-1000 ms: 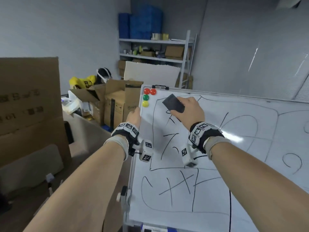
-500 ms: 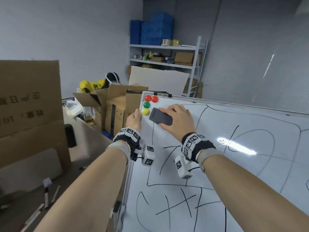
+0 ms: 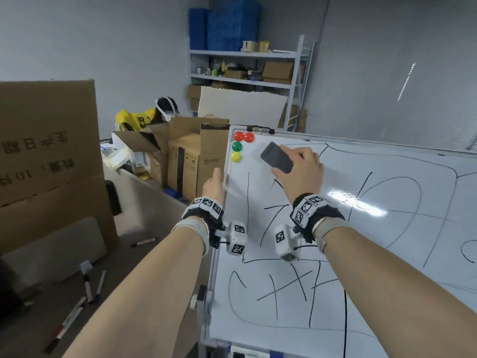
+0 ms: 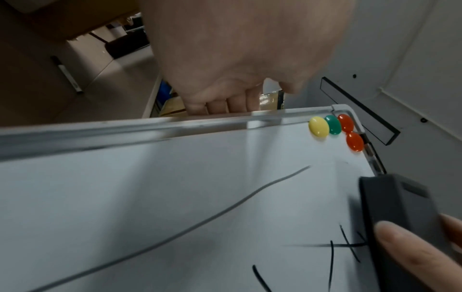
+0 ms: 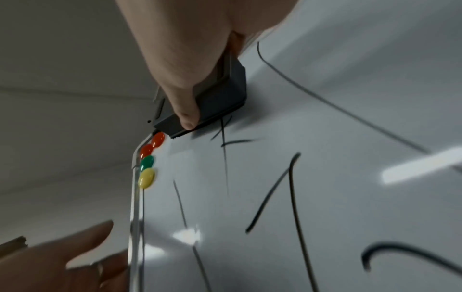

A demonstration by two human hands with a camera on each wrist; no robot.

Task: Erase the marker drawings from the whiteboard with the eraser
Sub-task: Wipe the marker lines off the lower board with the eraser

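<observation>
Head view: right hand (image 3: 300,171) grips eraser (image 3: 276,157) beside corner magnets (image 3: 238,146); left hand (image 3: 213,186) clasps whiteboard (image 3: 361,254) edge.

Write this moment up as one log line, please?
right hand: presses eraser on whiteboard near magnets | left hand: grips board edge | drawings: mostly remaining

From the top of the frame the right hand (image 5: 190,49) reaches down, its thumb (image 5: 186,116) laid along the side of the dark grey eraser (image 5: 220,98), which is pressed against the whiteboard (image 5: 337,128) near its upper left corner; just below the eraser, along the board's left frame, sit two red magnets (image 5: 153,145), a green magnet (image 5: 147,162) and a yellow magnet (image 5: 146,178); black marker lines (image 5: 292,177) cross the board, blurred; at lower left the left hand (image 5: 67,262) holds the board's edge.
</observation>
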